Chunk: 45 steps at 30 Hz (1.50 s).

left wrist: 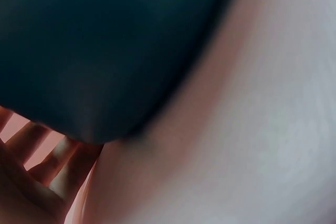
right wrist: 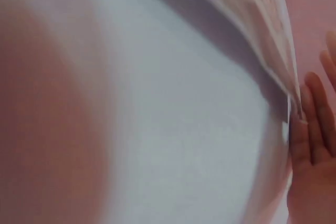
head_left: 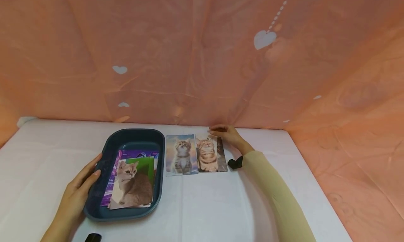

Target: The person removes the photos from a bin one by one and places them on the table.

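My left hand (head_left: 75, 189) grips the left side of a dark teal tray (head_left: 126, 217). In the left wrist view its fingers (left wrist: 73, 169) reach along the tray's outside. A photo card of a grey-brown cat (head_left: 135, 186) tops several cards in the tray, with a purple card (head_left: 108, 189) showing beneath. My right hand (head_left: 228, 135) pinches the top edge of a card with a striped orange cat (head_left: 208, 156). This card overlaps a darker card (head_left: 222, 158). In the right wrist view card edges (right wrist: 262, 51) stand off the table beside the fingers (right wrist: 320, 114).
A card with a grey kitten (head_left: 183, 156) lies between the tray and the striped-cat card. By the right wrist is a black heart (head_left: 235, 163). The white table (head_left: 205, 207) meets an orange cloth (head_left: 189, 59) behind. A black object (head_left: 93, 237) shows at the bottom edge.
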Motion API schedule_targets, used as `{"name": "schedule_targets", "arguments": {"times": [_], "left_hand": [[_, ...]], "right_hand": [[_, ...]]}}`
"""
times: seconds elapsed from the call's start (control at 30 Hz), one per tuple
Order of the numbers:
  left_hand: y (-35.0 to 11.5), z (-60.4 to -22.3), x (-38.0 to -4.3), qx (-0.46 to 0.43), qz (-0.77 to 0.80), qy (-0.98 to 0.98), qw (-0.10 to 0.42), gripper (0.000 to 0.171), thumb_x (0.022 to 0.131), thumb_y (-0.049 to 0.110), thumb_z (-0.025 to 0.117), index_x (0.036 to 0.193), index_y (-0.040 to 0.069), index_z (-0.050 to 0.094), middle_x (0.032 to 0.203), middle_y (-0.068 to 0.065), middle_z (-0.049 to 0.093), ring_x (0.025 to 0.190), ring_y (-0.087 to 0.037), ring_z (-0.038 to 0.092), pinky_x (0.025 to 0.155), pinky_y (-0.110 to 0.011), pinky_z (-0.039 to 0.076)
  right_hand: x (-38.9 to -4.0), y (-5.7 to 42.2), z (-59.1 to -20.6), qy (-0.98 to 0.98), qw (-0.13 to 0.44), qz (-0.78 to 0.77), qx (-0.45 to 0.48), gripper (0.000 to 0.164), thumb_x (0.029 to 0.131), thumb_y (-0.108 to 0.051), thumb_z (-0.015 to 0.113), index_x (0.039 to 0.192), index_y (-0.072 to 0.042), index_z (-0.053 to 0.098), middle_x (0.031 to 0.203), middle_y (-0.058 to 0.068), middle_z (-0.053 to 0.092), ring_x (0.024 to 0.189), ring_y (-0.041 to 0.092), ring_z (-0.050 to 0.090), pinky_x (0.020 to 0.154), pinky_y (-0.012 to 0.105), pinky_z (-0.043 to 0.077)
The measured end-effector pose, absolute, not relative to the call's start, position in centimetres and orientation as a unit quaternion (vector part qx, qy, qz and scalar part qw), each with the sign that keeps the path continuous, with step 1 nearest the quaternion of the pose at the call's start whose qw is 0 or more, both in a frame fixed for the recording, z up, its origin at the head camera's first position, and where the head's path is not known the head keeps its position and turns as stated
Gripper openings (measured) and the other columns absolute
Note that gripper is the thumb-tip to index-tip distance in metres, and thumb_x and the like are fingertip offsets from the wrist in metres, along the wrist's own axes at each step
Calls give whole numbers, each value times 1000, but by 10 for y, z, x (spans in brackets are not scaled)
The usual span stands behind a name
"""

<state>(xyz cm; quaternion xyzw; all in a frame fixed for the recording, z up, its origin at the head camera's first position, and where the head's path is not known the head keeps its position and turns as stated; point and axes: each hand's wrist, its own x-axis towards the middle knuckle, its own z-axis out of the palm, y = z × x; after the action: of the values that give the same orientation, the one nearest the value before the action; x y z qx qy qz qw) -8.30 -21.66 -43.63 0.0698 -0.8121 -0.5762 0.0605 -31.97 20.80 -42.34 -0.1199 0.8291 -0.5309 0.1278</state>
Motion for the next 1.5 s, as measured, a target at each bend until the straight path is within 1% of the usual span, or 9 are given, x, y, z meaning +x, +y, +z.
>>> {"name": "schedule_targets", "arguments": {"times": [0.27,0.43,0.53,0.7,0.93,1.03,1.2,1.37,1.5], "left_hand": [[-214,-437,-88,76,-595,-799,45,48,103,31,41,150,36,30,145,30,32,125,14,28,91,2,26],[-215,-437,-94,78,-591,-802,50,48,103,32,42,150,34,31,142,32,34,124,14,29,90,2,27],[-215,-438,-96,84,-603,-792,44,48,103,32,43,150,34,31,142,32,35,125,14,29,90,2,27],[-215,-439,-97,86,-613,-784,43,49,102,30,44,149,34,32,138,33,37,123,15,31,88,1,29],[-212,-438,-99,99,-586,-803,48,49,102,34,42,150,35,30,141,31,34,123,15,30,88,2,27],[-211,-439,-99,103,-586,-803,45,49,102,36,42,150,35,30,143,30,33,123,15,29,88,3,26],[-208,-438,-105,97,-573,-812,53,49,102,38,43,150,36,30,147,24,33,121,18,30,90,2,24],[-206,-437,-108,104,-574,-810,49,49,101,41,42,149,37,30,152,18,30,124,15,29,99,-6,22],[-204,-439,-106,114,-583,-803,46,50,101,41,42,149,37,30,153,16,29,129,11,28,97,-4,23]], "right_hand": [[-309,207,-411,823,98,-551,-94,36,89,-20,67,120,-1,64,116,13,66,114,28,57,102,41,40],[-302,198,-401,799,89,-589,-84,41,89,-25,69,123,-3,63,120,10,64,118,26,54,106,41,36],[-297,191,-396,784,85,-608,-86,42,89,-22,68,125,-1,62,122,9,64,121,25,53,108,41,34],[-288,180,-389,765,68,-635,-84,38,90,-16,66,123,2,62,116,3,65,120,24,53,110,40,32],[-281,164,-378,745,57,-656,-106,35,90,-16,67,120,1,63,110,-1,66,114,20,55,107,43,36],[-273,157,-374,753,56,-644,-123,32,91,-15,66,118,2,64,110,2,67,110,19,57,104,41,39],[-260,143,-367,761,48,-634,-127,29,91,-14,65,115,2,65,108,3,66,104,17,60,99,49,42],[-250,122,-364,763,83,-624,-150,28,92,-13,64,115,2,65,113,10,67,100,14,62,99,52,43],[-242,102,-363,765,123,-605,-185,28,92,-13,64,117,1,64,115,15,65,95,12,62,96,50,45]]}}
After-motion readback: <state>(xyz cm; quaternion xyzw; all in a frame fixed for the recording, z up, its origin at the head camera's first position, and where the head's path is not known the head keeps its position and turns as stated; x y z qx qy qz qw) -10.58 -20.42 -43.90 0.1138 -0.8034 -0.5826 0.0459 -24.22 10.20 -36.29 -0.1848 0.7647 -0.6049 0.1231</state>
